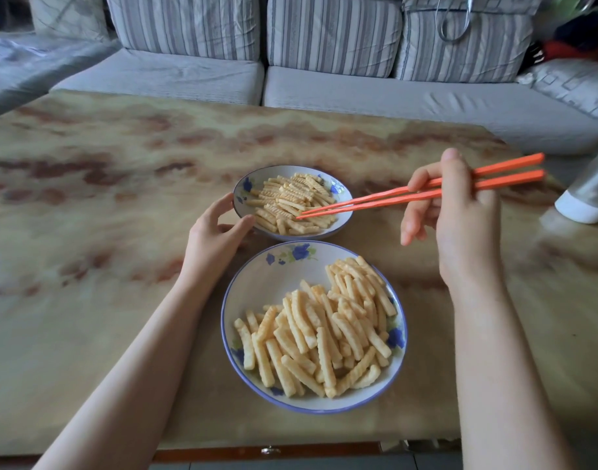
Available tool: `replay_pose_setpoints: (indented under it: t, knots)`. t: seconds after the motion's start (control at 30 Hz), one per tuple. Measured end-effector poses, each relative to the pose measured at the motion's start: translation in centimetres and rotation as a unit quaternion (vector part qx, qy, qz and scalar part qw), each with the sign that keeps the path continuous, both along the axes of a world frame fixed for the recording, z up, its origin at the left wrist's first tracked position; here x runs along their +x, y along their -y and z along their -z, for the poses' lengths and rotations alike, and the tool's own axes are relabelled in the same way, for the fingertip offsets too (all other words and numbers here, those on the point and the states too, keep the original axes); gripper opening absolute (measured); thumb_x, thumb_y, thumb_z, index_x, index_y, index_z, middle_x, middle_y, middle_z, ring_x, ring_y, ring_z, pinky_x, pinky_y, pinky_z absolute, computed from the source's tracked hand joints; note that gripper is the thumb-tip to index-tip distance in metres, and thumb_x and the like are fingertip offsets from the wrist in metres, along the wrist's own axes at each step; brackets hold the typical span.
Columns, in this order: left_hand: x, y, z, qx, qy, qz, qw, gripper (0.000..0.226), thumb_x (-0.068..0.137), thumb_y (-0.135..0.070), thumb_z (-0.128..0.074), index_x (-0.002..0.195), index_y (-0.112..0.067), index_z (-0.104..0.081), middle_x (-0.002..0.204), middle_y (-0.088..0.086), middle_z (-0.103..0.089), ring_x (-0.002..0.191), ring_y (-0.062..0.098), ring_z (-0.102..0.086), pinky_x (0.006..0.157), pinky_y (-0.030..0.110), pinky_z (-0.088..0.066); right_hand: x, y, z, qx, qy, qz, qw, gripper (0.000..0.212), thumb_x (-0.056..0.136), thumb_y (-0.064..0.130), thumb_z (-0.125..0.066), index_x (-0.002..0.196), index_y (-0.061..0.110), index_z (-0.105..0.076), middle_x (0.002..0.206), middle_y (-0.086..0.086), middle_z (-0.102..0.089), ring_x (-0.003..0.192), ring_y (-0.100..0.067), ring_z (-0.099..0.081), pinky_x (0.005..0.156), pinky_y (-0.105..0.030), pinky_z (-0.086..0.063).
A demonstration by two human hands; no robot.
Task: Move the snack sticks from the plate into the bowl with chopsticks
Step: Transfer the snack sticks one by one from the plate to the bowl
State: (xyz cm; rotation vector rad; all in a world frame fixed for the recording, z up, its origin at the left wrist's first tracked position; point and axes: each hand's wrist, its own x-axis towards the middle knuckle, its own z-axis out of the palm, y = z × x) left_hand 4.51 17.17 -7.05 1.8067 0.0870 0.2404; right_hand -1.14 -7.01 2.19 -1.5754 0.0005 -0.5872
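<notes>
Chopsticks [423, 191], two and orange, sit pinched in the right hand [460, 212], tips together over the bowl [238, 198], gripping no stick; left hand [213, 235] cups one bowl's rim; snack sticks [321, 334], too many to count, fill one plate [267, 286].

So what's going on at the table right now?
A person's right hand holds orange chopsticks, tips down among ridged yellow snack sticks in the farther blue-flowered white dish. The left hand steadies that dish's rim. The nearer, larger flowered dish is also full of sticks.
</notes>
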Motion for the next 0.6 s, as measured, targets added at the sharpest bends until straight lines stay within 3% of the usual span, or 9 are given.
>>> replay_pose_setpoints:
  t: [0.27,0.33,0.43,0.6]
  knots:
    - [0.0,0.0,-0.1,-0.004,-0.002,0.004,1.0,0.046,0.089,-0.024,-0.068,0.134,-0.029,-0.058,0.101,-0.012,-0.073,0.079,0.016,-0.073,0.082,0.035,-0.059,-2.3,2.6,-2.3,-0.047,-0.012,-0.036,0.998,0.053,0.104,0.025,-0.034,0.055,0.019,-0.055,0.039,-0.005,-0.044,0.026,-0.02,-0.04,0.034,-0.021,-0.023]
    - [-0.1,0.0,0.0,-0.004,0.001,0.005,1.0,0.047,0.09,-0.024,-0.068,0.135,-0.028,-0.057,0.111,-0.01,-0.072,0.08,0.015,-0.073,0.082,0.035,-0.059,-2.7,2.9,-2.6,-0.07,-0.022,-0.049,0.996,0.056,0.103,0.027,-0.036,0.053,0.021,-0.058,0.044,-0.009,-0.045,0.027,-0.022,-0.04,0.035,-0.026,-0.023]
    - [-0.1,0.0,-0.1,-0.003,0.006,0.006,1.0,0.047,0.09,-0.023,-0.067,0.135,-0.028,-0.056,0.121,-0.008,-0.069,0.082,0.014,-0.073,0.082,0.034,-0.059,-3.0,2.9,-2.7,-0.104,-0.042,-0.065,0.992,0.054,0.103,0.028,-0.036,0.054,0.02,-0.058,0.044,-0.011,-0.045,0.027,-0.024,-0.04,0.036,-0.029,-0.023]
    - [0.0,0.0,0.0,-0.001,0.006,0.005,1.0,0.046,0.09,-0.023,-0.067,0.135,-0.028,-0.057,0.12,-0.007,-0.069,0.081,0.013,-0.073,0.08,0.031,-0.059,-3.2,2.7,-2.8,-0.147,-0.066,-0.082,0.984,0.048,0.103,0.031,-0.035,0.062,0.012,-0.052,0.034,-0.009,-0.041,0.028,-0.026,-0.041,0.037,-0.026,-0.025]
